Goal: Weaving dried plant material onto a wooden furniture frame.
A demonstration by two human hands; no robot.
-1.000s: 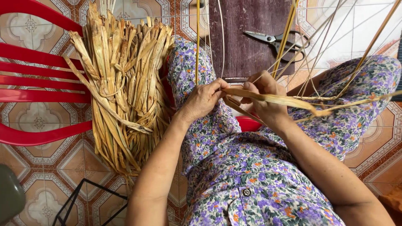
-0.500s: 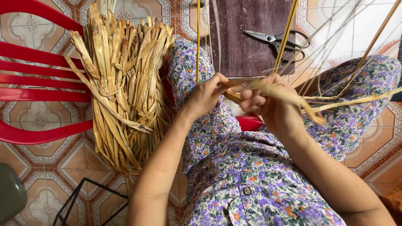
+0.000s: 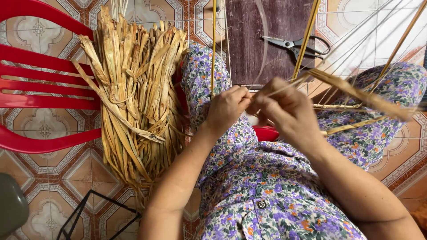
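Weaving step, judged: left hand (image 3: 227, 109) pinches upright stakes (image 3: 213, 49) above the lap; right hand (image 3: 284, 111) grips a flat dried strip (image 3: 360, 95). Next, threading between stakes needs steady tension.

The flat dried strip (image 3: 364, 95) in the right hand (image 3: 284, 113) is motion-blurred along its length, and its far end smears out near the picture's right edge; the point where both hands pinch it is hidden behind the fingers of the left hand (image 3: 227, 106). The red plastic chair (image 3: 44, 84) is cut off by the left edge, and the bundle of dried leaves (image 3: 133, 98) covers its inner side. The thin upright canes (image 3: 307, 35) run out past the top edge, tips unseen.
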